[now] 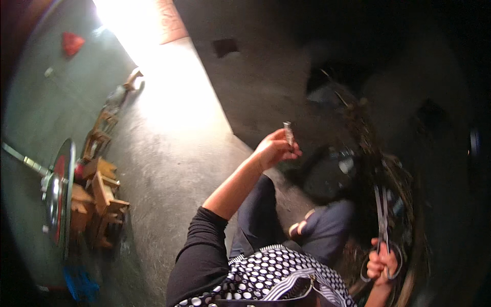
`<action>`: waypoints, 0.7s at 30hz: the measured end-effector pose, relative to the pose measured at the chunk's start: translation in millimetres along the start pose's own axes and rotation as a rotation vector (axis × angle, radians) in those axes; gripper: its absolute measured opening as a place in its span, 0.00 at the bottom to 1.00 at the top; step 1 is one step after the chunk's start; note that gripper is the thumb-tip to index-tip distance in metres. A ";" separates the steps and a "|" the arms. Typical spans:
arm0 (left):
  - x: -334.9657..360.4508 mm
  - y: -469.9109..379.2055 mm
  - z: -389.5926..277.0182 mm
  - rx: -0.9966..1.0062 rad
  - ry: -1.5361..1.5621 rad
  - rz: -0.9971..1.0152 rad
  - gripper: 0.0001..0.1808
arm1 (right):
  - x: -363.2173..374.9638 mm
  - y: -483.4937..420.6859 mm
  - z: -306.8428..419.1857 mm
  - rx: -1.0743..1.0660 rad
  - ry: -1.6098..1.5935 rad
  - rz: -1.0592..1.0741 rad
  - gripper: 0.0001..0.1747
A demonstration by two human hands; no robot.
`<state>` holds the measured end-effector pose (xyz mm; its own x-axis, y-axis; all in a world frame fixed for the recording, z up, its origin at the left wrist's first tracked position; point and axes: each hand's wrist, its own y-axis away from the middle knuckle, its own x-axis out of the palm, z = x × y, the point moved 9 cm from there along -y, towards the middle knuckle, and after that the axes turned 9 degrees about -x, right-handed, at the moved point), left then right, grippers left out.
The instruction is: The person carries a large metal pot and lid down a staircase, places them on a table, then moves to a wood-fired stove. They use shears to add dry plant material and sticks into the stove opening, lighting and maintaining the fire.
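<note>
My left hand (279,149) is raised above my bent knee, its fingers closed on a small, narrow, pale object (288,134), too blurred to name. At the lower right my right hand (381,263) grips a pair of large metal scissors (383,215) by the loop handles. The blades point away from me, beside a heap of dry stalks (362,128). My legs in dark trousers (326,226) are bent on the floor, under a dotted black-and-white apron (264,270). Between the hands, past my knees, lies a dark, shiny item (322,174), perhaps a plastic bag.
Several wooden stools (105,192) stand at the left, near a large round disc (69,184) with a metal stem. A blue plastic item (80,284) lies at the lower left. Bright light falls across the concrete floor (172,169); the right side is very dark.
</note>
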<state>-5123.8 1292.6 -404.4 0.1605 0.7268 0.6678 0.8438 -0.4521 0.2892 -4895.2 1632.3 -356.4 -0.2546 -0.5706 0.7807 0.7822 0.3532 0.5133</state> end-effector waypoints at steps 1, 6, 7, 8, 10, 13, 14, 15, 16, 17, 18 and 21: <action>3.4 -9.6 7.8 -0.025 -0.044 -0.009 0.15 | -0.1 -1.5 2.4 -0.023 0.030 -0.004 0.29; 16.2 -42.6 45.1 -0.017 -0.280 -0.024 0.20 | 2.0 8.0 1.2 -0.080 0.302 0.006 0.27; 18.2 -51.4 52.4 -0.018 -0.317 -0.027 0.16 | -4.1 8.0 2.2 -0.090 0.325 -0.028 0.27; 20.2 -59.1 59.0 -0.008 -0.319 -0.031 0.14 | -1.4 8.3 1.7 -0.094 0.322 -0.010 0.27; 23.4 -75.6 76.3 0.003 -0.352 -0.046 0.11 | -4.1 5.8 2.8 -0.102 0.297 -0.007 0.27; 26.3 -89.6 93.7 -0.013 -0.354 -0.032 0.10 | -0.7 3.0 2.5 -0.092 0.286 0.087 0.29; 29.0 -90.9 96.1 0.001 -0.349 -0.023 0.10 | 0.5 2.5 3.0 -0.096 0.281 0.098 0.29; 32.9 -91.9 97.7 0.018 -0.338 -0.005 0.10 | -0.7 2.6 3.2 -0.085 0.306 0.087 0.29; 34.0 -88.2 98.6 0.010 -0.279 -0.003 0.10 | 1.0 4.0 2.5 -0.080 0.310 0.094 0.29; 38.6 -85.5 96.9 0.051 -0.261 0.015 0.11 | 8.0 4.6 1.8 -0.074 0.308 0.162 0.29; 44.9 -81.1 93.2 0.081 -0.262 0.051 0.11 | 3.0 5.3 3.6 -0.083 0.327 0.082 0.30; 57.7 -67.7 84.1 0.125 -0.245 0.132 0.11 | 4.3 5.3 5.1 -0.102 0.344 0.037 0.30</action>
<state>-5128.5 1408.7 -443.0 0.3789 0.7762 0.5040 0.8614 -0.4948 0.1145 -4895.0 1635.5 -348.5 -0.0323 -0.7813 0.6233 0.8443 0.3124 0.4354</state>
